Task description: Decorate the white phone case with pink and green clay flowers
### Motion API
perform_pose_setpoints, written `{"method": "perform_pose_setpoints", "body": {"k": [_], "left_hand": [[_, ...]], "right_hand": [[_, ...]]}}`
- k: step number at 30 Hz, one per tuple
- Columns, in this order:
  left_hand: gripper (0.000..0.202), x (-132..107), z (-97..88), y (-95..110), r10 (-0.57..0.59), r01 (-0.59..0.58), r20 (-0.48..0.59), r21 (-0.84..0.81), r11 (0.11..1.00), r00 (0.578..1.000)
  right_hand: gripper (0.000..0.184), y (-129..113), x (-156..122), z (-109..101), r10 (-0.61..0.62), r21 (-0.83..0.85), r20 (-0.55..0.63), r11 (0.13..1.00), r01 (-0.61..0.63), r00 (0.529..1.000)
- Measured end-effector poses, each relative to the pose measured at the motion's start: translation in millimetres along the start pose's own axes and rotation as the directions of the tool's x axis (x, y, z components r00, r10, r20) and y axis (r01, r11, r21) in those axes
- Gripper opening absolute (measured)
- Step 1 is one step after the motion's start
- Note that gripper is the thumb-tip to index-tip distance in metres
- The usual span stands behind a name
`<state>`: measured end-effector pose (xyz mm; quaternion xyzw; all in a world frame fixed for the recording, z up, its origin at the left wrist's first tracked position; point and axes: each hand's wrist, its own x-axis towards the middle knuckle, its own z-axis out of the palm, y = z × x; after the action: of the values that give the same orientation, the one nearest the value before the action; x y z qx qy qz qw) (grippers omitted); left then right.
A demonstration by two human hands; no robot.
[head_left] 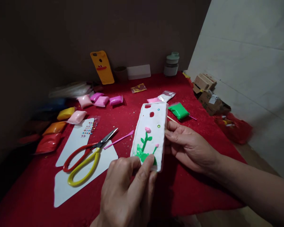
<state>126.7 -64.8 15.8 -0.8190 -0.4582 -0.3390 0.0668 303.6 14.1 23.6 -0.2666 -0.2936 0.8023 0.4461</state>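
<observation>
A white phone case (151, 138) is held up, tilted, between both hands over the red cloth. Its face carries pink clay flowers on green stems, a green clay patch at the bottom and a few small gems. My left hand (130, 189) grips the lower end, its thumb against the green clay. The fingers of my right hand (186, 145) close on the case's right edge. Scissors (100, 145) with one red and one yellow handle lie open to the left, beside a pink plastic stick (119, 139). A green clay packet (179, 111) lies beyond the case.
White sheets (68, 189) and a gem sticker strip (88, 127) lie at left on the red cloth (194, 192). Several coloured clay packets (48, 142) line the left side. A yellow phone case (103, 67), a brown cup (121, 74) and a bottle (171, 64) stand at the back.
</observation>
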Motion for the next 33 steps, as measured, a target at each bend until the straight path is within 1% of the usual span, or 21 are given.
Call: {"method": "perform_pose_setpoints", "body": {"k": [6, 8, 12, 14, 20, 24, 26, 29, 33], "left_hand": [[0.04, -1, -8.0, 2, -0.082, 0.084, 0.037, -0.034, 0.996, 0.996], [0.038, -1, -6.9, 2, -0.067, 0.067, 0.018, -0.022, 0.998, 0.998], [0.031, -1, -0.7, 2, 0.019, -0.018, -0.038, 0.039, 0.999, 0.999], [0.03, -1, 0.9, 2, 0.045, -0.043, -0.034, 0.049, 0.998, 0.998], [0.032, -1, 0.0, 0, 0.025, -0.024, -0.035, 0.015, 1.0, 0.999], [0.034, -2, -1.5, 0, -0.019, 0.019, 0.0, -0.007, 1.0, 1.0], [0.036, -2, -1.9, 0, -0.036, 0.035, -0.013, -0.011, 0.999, 0.999], [0.034, 0, -0.7, 0, -0.014, 0.014, -0.039, 0.006, 1.0, 0.999], [0.031, 3, 2.5, 0, 0.027, -0.025, -0.037, 0.064, 0.998, 0.999]], "right_hand": [[0.007, 0, -1, -1, 0.001, 0.011, 0.013, 1.0, -0.001, 1.0], [0.006, 0, 0, -1, 0.006, 0.007, 0.013, 1.0, -0.006, 1.0], [0.006, 0, 0, -2, 0.006, 0.009, 0.017, 1.0, -0.006, 1.0], [0.007, 0, 0, -2, 0.005, 0.011, 0.018, 1.0, -0.006, 1.0], [0.01, -1, 0, 1, -0.007, 0.029, 0.004, 1.0, 0.007, 1.0], [0.022, 0, 0, 3, -0.005, 0.032, 0.01, 0.999, 0.005, 1.0], [0.024, 0, 0, 3, -0.006, 0.02, 0.015, 1.0, 0.005, 1.0], [0.017, 0, 0, 2, -0.003, 0.007, 0.019, 1.0, 0.003, 1.0], [0.013, 1, 0, 0, 0.0, 0.006, 0.023, 1.0, 0.0, 1.0]]}}
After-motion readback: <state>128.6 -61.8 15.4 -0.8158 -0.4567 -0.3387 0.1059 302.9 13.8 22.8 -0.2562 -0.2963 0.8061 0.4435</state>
